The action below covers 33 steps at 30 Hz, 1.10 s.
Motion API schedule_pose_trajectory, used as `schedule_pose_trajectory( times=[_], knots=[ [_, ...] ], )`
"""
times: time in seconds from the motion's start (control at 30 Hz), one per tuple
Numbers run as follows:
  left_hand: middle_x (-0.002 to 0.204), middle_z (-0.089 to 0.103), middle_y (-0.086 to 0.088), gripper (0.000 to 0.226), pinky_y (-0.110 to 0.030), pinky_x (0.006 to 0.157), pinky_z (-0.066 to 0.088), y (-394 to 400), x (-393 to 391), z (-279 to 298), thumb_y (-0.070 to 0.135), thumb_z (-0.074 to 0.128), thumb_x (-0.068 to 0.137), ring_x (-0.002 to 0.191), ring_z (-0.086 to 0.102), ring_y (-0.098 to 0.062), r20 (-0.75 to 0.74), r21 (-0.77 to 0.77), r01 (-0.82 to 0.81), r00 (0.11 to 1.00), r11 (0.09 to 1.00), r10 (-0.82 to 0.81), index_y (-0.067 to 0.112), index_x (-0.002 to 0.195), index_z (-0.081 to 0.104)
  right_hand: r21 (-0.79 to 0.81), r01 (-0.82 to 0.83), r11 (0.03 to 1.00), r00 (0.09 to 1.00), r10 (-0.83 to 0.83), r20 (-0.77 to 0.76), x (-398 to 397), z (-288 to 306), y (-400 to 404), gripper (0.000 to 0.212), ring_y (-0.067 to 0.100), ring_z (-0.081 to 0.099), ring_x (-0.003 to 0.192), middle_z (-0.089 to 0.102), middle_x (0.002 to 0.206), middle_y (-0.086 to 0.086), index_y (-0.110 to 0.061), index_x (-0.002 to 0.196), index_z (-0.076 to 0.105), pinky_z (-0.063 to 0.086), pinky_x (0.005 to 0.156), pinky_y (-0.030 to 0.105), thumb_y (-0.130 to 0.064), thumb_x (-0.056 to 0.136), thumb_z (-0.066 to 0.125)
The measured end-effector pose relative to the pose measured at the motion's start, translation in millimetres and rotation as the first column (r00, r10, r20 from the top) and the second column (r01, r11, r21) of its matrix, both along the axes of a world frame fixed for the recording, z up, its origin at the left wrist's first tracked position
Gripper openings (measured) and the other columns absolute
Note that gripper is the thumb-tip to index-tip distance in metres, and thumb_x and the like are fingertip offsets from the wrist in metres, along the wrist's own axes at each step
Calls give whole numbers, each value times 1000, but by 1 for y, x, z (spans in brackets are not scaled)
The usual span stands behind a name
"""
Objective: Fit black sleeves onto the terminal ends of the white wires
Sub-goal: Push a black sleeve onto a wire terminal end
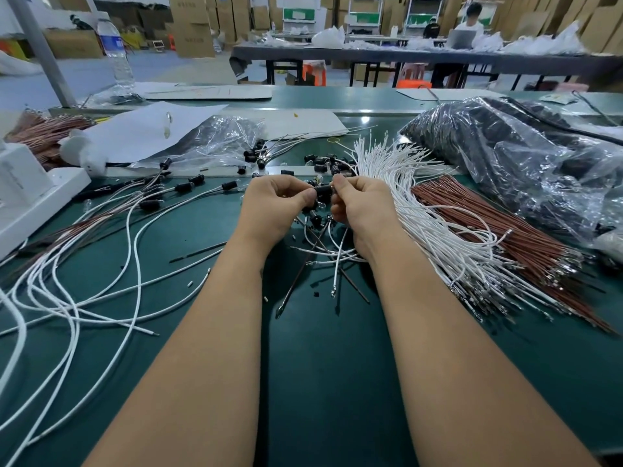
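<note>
My left hand and my right hand meet over the middle of the green table. Between their fingertips sits a black sleeve, pinched by my left thumb and forefinger. My right hand grips a white wire that hangs down from under it, its end at the sleeve hidden by my fingers. Loose black sleeves lie scattered just beyond my hands. A thick bundle of white wires fans out to the right. Wires with sleeves fitted lie to the left.
A bundle of brown wires lies right of the white ones, beside a large plastic bag of dark parts. At the left stand a white box, white paper and a water bottle. A person sits at a far table.
</note>
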State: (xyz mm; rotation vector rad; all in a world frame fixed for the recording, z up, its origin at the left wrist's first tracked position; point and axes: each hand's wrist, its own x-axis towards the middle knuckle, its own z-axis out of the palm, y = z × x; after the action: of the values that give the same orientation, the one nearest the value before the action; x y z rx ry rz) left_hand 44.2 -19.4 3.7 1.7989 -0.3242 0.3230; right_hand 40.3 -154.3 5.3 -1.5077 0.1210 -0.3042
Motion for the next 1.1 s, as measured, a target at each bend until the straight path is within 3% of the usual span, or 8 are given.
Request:
schedule_pose_trajectory(
  times=[0.17,0.3,0.57,0.67,0.93,1.1],
  knots=[
    [68,69,0,10,-21,71,53,0,-2,0,8,71,84,67,63,-10,-40,-28,7,999,1000,-8,15,77,72,8,27,1000,1000,-27,13,-3,-2,2,24,3,50,40,57,57,-2,-13,72,59,45,45,17,-20,95,61],
    [70,70,-2,6,-16,70,53,-1,-3,-1,6,71,83,65,64,-8,-38,3,5,999,1000,-5,11,81,73,-92,69,993,997,-68,20,-3,-3,3,24,3,49,40,57,57,-4,-16,71,59,44,45,19,-22,94,62],
    [63,70,5,14,-23,77,55,2,0,-1,8,72,83,69,66,-11,-74,-25,44,996,999,-46,19,74,72,-105,42,994,999,-38,32,-4,-3,4,22,2,48,41,56,59,-3,-15,73,59,44,47,20,-23,94,62],
    [63,71,3,16,-27,77,54,3,1,-1,10,71,84,71,65,-17,-91,-46,43,995,998,-47,21,73,72,-46,23,999,998,-21,57,-6,-2,5,21,2,48,41,55,54,-5,-14,74,60,44,45,18,-21,94,62],
    [58,67,10,16,-6,61,47,-1,-1,-2,14,68,87,57,60,2,-94,-64,-42,995,997,36,20,73,70,61,3,998,998,-7,55,-7,-1,11,17,5,55,45,60,63,2,-11,80,63,47,49,16,-16,96,58],
    [54,66,14,17,-5,50,39,-2,-1,-2,20,67,89,45,52,7,-116,-65,-54,992,996,47,21,73,69,381,-114,917,993,113,23,-7,4,8,30,14,61,55,64,63,4,-6,95,63,54,56,23,-10,104,34]
  ],
)
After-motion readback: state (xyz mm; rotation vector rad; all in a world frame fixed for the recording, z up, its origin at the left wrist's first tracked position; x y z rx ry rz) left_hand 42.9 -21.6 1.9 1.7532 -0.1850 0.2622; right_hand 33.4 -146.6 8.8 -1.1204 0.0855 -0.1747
